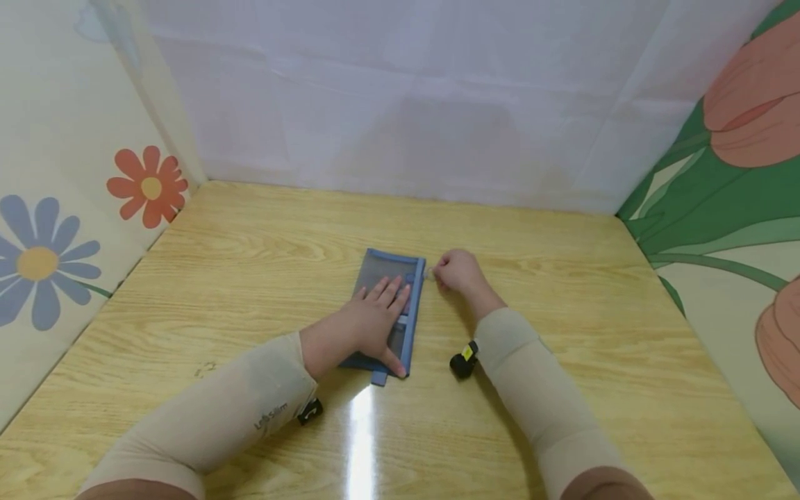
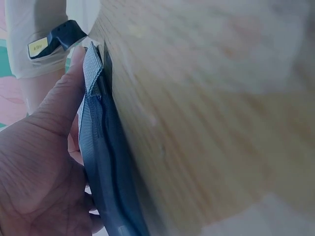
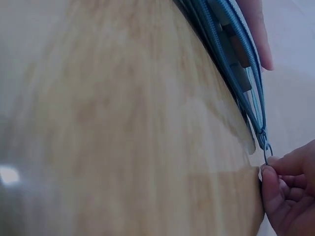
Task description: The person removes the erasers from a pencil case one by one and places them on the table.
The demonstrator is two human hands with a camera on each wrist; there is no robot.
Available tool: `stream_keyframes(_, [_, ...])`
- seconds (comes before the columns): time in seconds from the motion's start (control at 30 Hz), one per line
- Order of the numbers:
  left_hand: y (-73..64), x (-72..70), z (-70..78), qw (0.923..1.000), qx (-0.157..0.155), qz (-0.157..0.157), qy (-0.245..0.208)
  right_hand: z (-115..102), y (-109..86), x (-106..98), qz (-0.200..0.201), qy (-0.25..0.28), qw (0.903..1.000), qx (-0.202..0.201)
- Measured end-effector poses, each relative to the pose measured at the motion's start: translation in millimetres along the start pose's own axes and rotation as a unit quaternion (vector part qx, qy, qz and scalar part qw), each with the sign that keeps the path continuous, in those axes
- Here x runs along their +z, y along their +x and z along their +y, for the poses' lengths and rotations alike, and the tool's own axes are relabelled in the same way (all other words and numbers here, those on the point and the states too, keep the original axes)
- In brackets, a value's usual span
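Note:
A blue zip pouch (image 1: 386,267) with a grey mesh face lies on the table. My left hand (image 1: 372,321) rests on it with fingers spread, the thumb along the near edge. At the pouch's far right corner, my right hand (image 1: 461,272) pinches the looped zipper pull (image 3: 267,152) between thumb and finger. In the right wrist view the zipper stands open along the pouch's side. Some flat items (image 3: 237,49) show inside the gap; their kind cannot be told. A fabric tab (image 1: 378,378) sticks out from the near end.
The pouch lies mid-table on a wood-grain tabletop (image 1: 275,278). A white cloth wall (image 1: 375,104) stands behind it, with flower-printed panels (image 1: 44,139) at both sides. Small black cameras (image 1: 464,362) are strapped at the wrists over beige sleeves.

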State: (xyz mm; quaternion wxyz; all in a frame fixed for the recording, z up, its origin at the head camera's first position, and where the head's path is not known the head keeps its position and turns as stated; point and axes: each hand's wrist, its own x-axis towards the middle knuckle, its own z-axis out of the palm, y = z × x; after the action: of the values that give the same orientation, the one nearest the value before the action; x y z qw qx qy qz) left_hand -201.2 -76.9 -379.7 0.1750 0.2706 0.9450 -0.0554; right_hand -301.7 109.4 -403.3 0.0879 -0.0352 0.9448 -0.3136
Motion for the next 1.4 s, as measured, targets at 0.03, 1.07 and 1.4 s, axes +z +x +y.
stream_keyframes(0.03, [0.2, 0.2, 0.1, 1.0000, 0.000, -0.001, 0.002, 0, 0.7, 0, 0.002, 0.002, 1.0000, 0.003])
stream_keyframes(1.07, [-2.7, -1.6, 1.2, 0.9999, 0.007, 0.006, -0.005, 1, 8.3, -2, 0.037, 0.045, 0.9982, 0.012])
stream_keyframes(1.4, [-3.6, -3.9, 1.6, 0.9999, 0.010, 0.002, -0.011, 3, 11.5, -2, 0.059, 0.053, 0.9965, 0.027])
